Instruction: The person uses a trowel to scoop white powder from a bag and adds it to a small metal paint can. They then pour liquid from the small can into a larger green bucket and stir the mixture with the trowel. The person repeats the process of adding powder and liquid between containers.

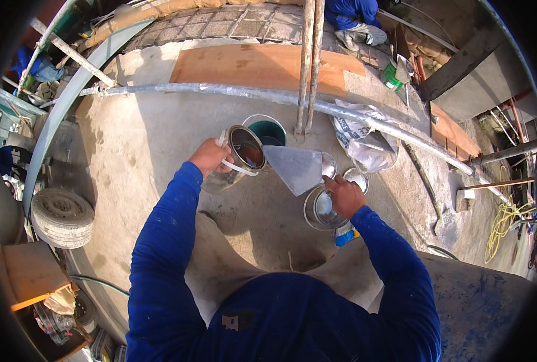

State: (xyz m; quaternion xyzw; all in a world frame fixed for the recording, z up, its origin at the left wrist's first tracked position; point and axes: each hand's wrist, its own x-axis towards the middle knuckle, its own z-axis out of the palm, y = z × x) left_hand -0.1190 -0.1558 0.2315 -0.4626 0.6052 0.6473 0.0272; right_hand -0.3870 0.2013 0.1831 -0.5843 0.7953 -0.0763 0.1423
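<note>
Crumpled white-and-grey printed plastic sack (365, 142), right of centre, lying under the pipe. Small blue-and-yellow labelled packet (343, 235), lower centre-right, beside the open can. Green labelled plastic bucket (391, 77), upper right.

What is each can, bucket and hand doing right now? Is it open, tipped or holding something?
Left hand: gripping the tilted can.
Tilted can: open, tipped on its side, dark liquid inside.
Grey funnel: tip down over the lower can.
Lower can: upright, open.
Right hand: resting on the lower can's rim.
Teal bucket: upright, open.
</note>
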